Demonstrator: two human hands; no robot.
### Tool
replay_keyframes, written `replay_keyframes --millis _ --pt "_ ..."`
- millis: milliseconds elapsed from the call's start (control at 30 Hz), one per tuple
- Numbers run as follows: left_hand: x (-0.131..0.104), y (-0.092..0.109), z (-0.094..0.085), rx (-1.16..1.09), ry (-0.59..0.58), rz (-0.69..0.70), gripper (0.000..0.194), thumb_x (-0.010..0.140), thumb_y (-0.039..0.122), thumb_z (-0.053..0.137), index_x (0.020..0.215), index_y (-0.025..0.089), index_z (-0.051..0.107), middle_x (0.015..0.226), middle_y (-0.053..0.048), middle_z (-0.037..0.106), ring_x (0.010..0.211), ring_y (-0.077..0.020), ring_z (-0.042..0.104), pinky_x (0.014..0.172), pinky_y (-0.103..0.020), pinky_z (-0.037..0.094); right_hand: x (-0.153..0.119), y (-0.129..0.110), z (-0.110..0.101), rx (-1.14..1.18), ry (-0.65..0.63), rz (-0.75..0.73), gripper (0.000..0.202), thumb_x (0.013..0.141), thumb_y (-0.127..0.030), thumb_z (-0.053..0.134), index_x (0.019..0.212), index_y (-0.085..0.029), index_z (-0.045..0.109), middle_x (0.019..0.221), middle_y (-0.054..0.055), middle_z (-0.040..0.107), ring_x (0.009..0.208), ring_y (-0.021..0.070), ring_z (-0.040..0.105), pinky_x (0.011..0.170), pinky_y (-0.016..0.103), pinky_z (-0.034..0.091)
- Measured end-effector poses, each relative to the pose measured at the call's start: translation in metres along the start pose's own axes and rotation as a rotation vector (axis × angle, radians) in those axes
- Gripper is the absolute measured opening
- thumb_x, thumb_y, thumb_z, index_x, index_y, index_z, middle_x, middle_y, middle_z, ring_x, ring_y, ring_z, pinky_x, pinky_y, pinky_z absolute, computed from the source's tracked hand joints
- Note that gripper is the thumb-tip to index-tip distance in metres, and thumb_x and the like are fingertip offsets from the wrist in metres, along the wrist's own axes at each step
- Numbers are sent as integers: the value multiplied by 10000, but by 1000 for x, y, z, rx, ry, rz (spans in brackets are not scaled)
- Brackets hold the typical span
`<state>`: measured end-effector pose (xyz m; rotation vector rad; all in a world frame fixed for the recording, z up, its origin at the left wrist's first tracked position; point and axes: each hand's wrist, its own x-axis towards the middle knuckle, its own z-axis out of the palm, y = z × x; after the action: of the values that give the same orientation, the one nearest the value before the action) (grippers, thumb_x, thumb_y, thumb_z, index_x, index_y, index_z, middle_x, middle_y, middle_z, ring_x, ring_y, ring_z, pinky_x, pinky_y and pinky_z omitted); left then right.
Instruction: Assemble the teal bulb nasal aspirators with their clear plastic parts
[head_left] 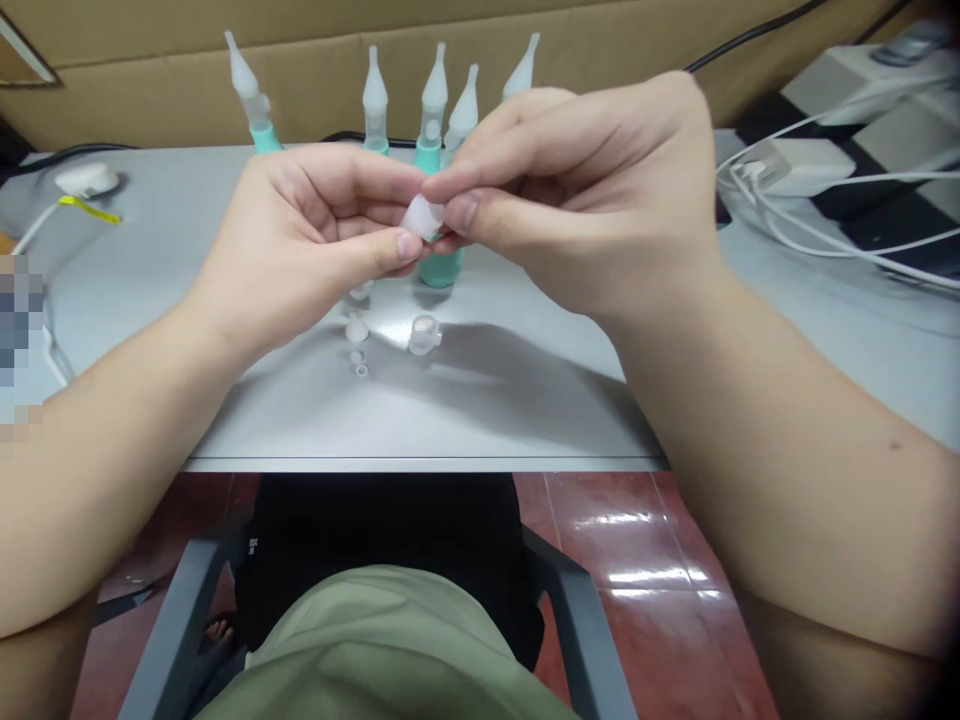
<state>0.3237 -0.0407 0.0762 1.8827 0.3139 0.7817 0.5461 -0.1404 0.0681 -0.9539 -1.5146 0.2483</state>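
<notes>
Between both hands, above the table, is a small translucent white soft cone-shaped piece. My left hand pinches it from the left with thumb and fingers. My right hand grips its right side between thumb and fingertips, which hide part of it. Just behind and below the hands stands a teal bulb, its upper part hidden. Nearer on the table lie a clear plastic connector, a small white dome-shaped piece and a tiny ring.
Several nasal aspirators with teal bases and white tips stand along the back, including one at the left. A cardboard panel rises behind them. White cables and an adapter lie at right; a white mouse-like object is at left.
</notes>
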Motion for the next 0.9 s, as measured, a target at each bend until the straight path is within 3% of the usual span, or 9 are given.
replay_keyframes --millis 167,267,367,467,567,667,700,767,900 --pt "2 -1 1 -85 -27 16 249 965 242 1022 1192 305 943 1238 -11 932 1160 -292 878 1086 -533 736 -2 -3 3 174 -5 -36 182 919 -96 1016 962 -264 963 901 -2 867 783 179 790 721 298 625" --pt "3 -1 0 -101 21 -14 234 986 221 994 1178 348 955 1223 15 933 1131 -266 873 1075 -520 735 -1 -11 -1 57 -23 -38 195 957 -69 997 935 -259 956 893 9 849 823 174 749 766 314 560" --pt "5 0 0 -104 27 -44 285 899 244 1065 1117 390 955 1168 57 934 1099 -259 867 1082 -523 743 -1 -17 -7 -101 -11 -81 227 992 -41 910 901 -248 932 903 27 839 887 190 747 768 340 509" --pt "5 2 2 -111 37 -11 329 829 234 1113 1094 341 950 1146 51 940 1099 -256 875 1117 -526 747 -4 -20 -9 -232 -127 -5 179 1042 -123 853 981 -277 922 1009 15 856 1015 210 776 787 338 543" --pt "3 2 5 -81 60 46 271 861 238 1083 1082 263 928 1147 24 945 1094 -240 890 1133 -488 753 -6 -22 -6 -235 -47 -82 135 1000 -133 870 930 -245 897 964 22 824 963 179 749 723 307 529" --pt "9 -14 2 -19 69 137 293 944 356 1070 1140 209 909 1203 -26 938 1149 -275 921 1148 -511 774 2 -27 2 -212 -111 101 83 1006 -214 937 998 -254 865 955 36 815 991 221 795 709 281 606" --pt "14 -23 -1 -27 29 213 407 932 455 1093 1189 201 906 1219 -47 928 1184 -320 929 1139 -560 786 7 -29 6 -180 -149 189 116 1009 -270 965 1043 -263 855 943 36 807 993 240 811 704 285 635" --pt "28 -44 -9 -85 -120 472 708 754 684 1159 1208 201 911 1061 -33 894 1062 -377 953 937 -587 835 18 -30 12 -94 -200 310 219 1013 -377 999 1131 -278 843 941 32 796 994 259 834 713 296 679" --pt "48 -76 -21 -13 -107 533 767 746 704 1157 1279 204 924 1034 -45 857 949 -361 951 869 -606 833 28 -28 15 5 -188 351 345 978 -459 1044 1209 -303 841 970 14 786 993 254 853 736 298 704"
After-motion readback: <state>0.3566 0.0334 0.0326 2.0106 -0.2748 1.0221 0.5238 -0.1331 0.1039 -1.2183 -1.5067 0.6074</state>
